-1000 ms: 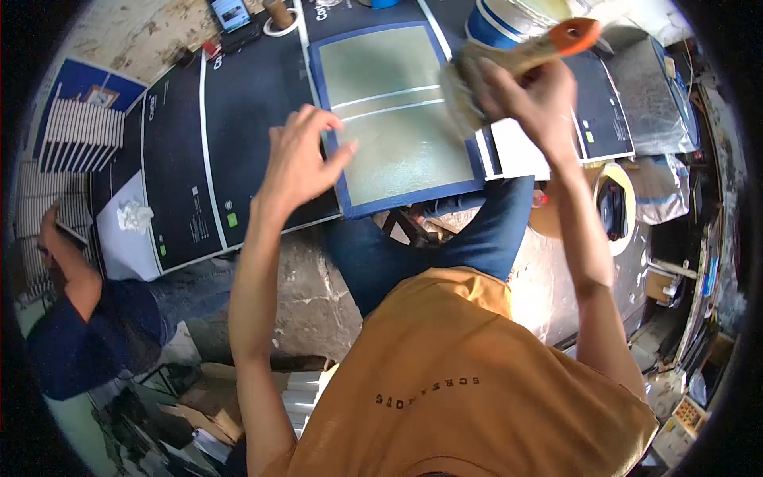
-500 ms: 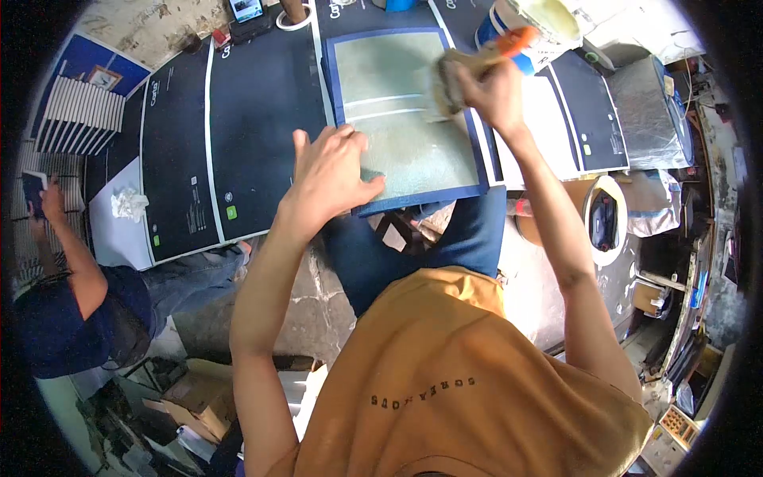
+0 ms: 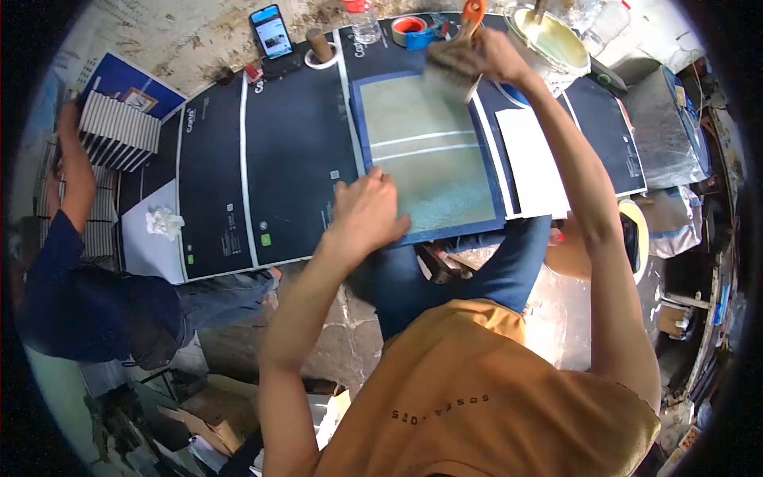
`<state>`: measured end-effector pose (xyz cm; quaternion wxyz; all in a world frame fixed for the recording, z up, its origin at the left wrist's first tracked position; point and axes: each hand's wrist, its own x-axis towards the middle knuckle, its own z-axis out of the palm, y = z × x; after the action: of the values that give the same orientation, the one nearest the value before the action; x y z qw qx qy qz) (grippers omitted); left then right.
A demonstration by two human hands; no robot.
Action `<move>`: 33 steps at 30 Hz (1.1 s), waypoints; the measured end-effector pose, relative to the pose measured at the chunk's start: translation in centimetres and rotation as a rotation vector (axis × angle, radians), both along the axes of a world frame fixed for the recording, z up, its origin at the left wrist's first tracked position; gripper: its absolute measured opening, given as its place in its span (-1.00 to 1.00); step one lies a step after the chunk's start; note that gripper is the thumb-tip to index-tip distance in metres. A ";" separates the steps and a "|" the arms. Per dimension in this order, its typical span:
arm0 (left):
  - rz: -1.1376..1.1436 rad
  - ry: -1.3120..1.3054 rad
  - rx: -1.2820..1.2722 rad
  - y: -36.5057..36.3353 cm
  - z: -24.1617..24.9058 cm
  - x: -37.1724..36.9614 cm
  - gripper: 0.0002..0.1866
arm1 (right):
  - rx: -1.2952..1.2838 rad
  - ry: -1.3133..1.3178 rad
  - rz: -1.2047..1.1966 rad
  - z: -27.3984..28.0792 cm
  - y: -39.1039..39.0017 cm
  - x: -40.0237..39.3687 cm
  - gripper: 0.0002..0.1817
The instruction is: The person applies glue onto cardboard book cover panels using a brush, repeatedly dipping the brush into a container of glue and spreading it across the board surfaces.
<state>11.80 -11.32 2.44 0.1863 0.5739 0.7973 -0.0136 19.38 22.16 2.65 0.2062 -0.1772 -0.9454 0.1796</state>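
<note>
My right hand (image 3: 502,57) is closed round a wide brush (image 3: 456,63) with an orange handle tip, raised at the upper right corner of a blue-edged panel (image 3: 429,184). The panel has a pale greenish, wet-looking face crossed by two white lines. It lies on the dark table boards. At its lower left edge rests my left hand (image 3: 368,211), fingers apart, the thumb on the blue border. Just beyond my right hand stands a bucket (image 3: 568,40) of pale paste with a stick in it.
A co-worker (image 3: 103,318) sits at the left by a stack of white-edged pieces (image 3: 119,131). A phone (image 3: 272,33), a brown roll (image 3: 319,46), a bottle (image 3: 363,22) and orange tape (image 3: 410,25) line the back. White sheets (image 3: 534,159) lie right of the panel.
The brush has lifted from the panel's right side up to its upper right corner. The view has shifted, showing more of the back edge. The co-worker's hand has moved from a phone to the stack.
</note>
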 end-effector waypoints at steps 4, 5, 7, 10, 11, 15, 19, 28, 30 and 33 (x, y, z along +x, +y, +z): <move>-0.003 -0.024 0.023 0.1 0.0 0.0 -0.41 | -0.196 0.089 0.163 1.7 0.9 -2.6 -0.54; 0.002 -0.035 0.023 0.1 0.1 0.0 -0.41 | -0.309 0.139 0.294 1.9 0.2 -3.2 -0.53; 0.003 -0.047 0.022 0.3 -0.1 -0.2 -0.40 | -0.273 -0.093 0.508 1.6 -0.8 -5.8 -0.56; 0.004 -0.011 0.057 0.3 -0.5 -0.2 -0.41 | -0.018 -0.061 0.326 -1.7 3.4 -10.8 -0.58; 0.009 -0.001 0.068 0.0 -0.5 -0.1 -0.41 | -0.056 -0.001 0.169 -0.5 2.3 -11.2 -0.60; 0.028 -0.038 0.065 0.2 0.0 0.1 -0.44 | -0.135 0.086 0.387 1.7 -3.4 -9.0 -0.58; -0.005 -0.036 0.052 0.6 0.2 -0.2 -0.46 | -0.212 -0.116 0.505 0.0 -4.7 -4.3 -0.71; 0.005 0.015 0.068 1.3 -0.5 0.0 -0.47 | -0.348 0.472 -0.097 1.0 -9.5 1.4 -0.61; 0.011 -0.003 -0.002 2.0 0.6 0.6 -0.46 | -0.348 0.358 -0.115 0.2 -13.3 1.5 -0.63; 0.033 0.018 -0.057 2.3 0.7 0.8 -0.46 | -0.306 0.347 -0.104 -4.6 -13.8 0.9 -0.65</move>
<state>12.63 -9.04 3.11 0.1958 0.5551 0.8075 -0.0384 20.31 8.32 -1.93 0.3455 -0.2211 -0.8472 0.3376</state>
